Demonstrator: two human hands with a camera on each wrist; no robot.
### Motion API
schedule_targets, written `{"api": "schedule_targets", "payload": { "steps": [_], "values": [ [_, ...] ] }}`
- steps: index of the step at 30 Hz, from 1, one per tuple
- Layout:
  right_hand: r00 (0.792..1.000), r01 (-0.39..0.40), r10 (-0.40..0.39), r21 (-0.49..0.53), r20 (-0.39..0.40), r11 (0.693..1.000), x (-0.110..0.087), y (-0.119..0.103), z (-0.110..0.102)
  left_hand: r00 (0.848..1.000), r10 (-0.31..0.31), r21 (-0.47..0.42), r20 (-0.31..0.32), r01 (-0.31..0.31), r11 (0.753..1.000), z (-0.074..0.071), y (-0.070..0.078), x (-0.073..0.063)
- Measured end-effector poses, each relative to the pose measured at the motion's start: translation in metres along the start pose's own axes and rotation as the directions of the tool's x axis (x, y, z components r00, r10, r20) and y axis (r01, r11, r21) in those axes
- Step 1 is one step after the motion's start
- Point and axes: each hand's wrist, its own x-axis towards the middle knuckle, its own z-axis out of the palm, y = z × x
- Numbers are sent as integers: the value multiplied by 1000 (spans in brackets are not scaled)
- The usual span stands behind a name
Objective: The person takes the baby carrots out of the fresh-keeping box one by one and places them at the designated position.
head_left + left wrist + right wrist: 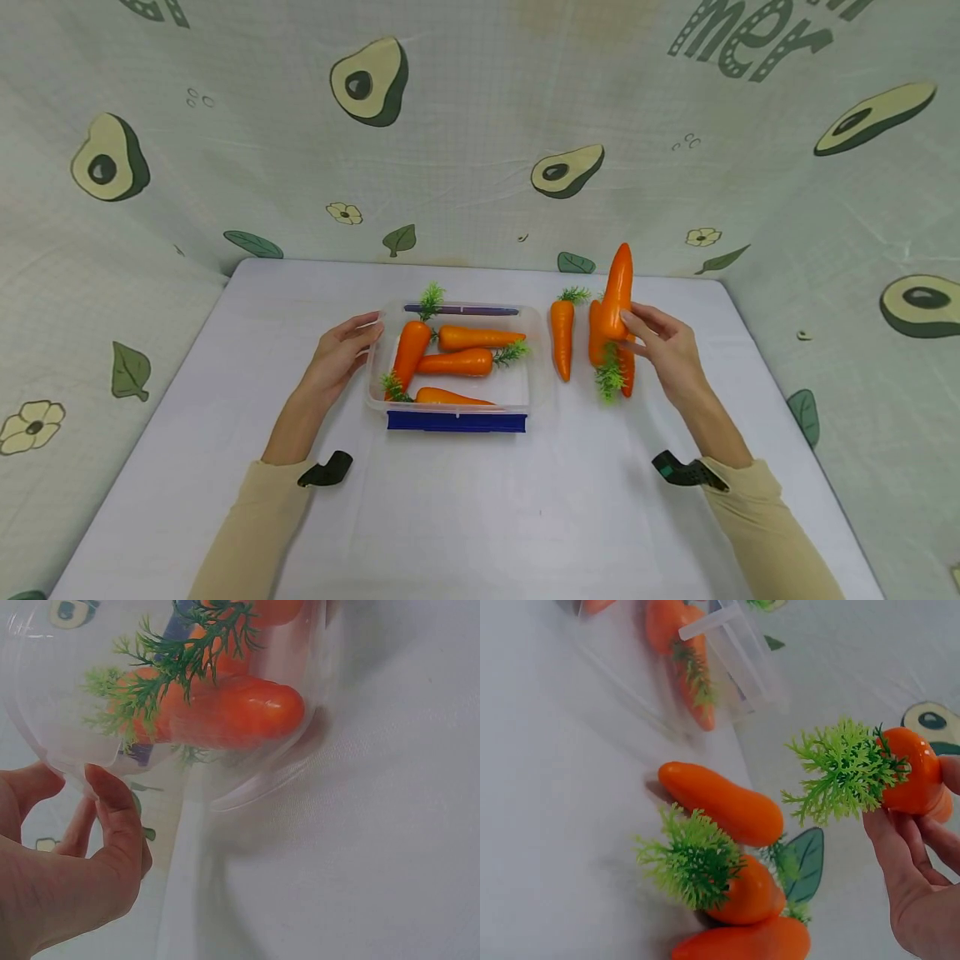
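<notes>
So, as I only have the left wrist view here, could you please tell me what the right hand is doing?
Observer: The right hand holds a carrot raised off the table.
Operator: Thank you; would you kindly say whether anything lies near it?
Observer: Yes, three loose carrots lie on the table, to the right of the clear box in the head view.
Operator: And how many carrots are in the box, please?
Observer: The head view shows four carrots inside.

The left hand [341, 354] holds the left side of a clear box [513, 390] of carrots [456, 363]; the right hand [671, 346] grips a carrot [618, 292] above loose carrots [596, 340].
</notes>
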Motion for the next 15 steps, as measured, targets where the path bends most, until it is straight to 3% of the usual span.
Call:
{"api": "schedule_targets", "payload": {
  "steps": [8, 15],
  "values": [
    [998, -44, 49, 94, -47, 995, -2, 15, -21, 1000, 10, 18, 0, -10, 1000, 0, -2, 1],
    [984, -102, 123, 157, -132, 982, -2, 28, -37, 1000, 0, 15, -10, 0, 1000, 0, -1, 1]
  ]
}}
